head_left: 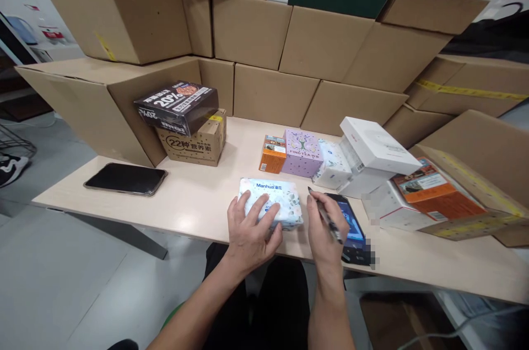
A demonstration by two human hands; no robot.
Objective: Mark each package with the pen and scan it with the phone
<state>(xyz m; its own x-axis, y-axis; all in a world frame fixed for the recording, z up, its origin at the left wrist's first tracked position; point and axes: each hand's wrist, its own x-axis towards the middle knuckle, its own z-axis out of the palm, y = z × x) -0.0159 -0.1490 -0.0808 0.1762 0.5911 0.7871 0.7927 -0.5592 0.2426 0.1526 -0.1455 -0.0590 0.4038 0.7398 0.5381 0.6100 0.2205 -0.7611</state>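
Observation:
A pale blue tissue pack (pixel 289 201) printed "Manhua" lies flat near the front edge of the table. My left hand (pixel 254 229) rests on it with fingers spread over its top. To the right of the pack, my right hand (pixel 326 229) is closed around a dark pen (pixel 333 226), whose tip points up and toward the pack without touching it. Just beyond that hand lies a black handheld device (pixel 355 229) with a lit blue screen, partly covered by the hand.
A black phone (pixel 126 179) lies at the table's left. Behind it, a black box (pixel 182 105) sits on a brown carton (pixel 194 143). An orange box (pixel 273 154), a lilac tea box (pixel 303 152) and white boxes (pixel 378 146) stand farther back. Stacked cardboard boxes (pixel 275 93) wall off the rear.

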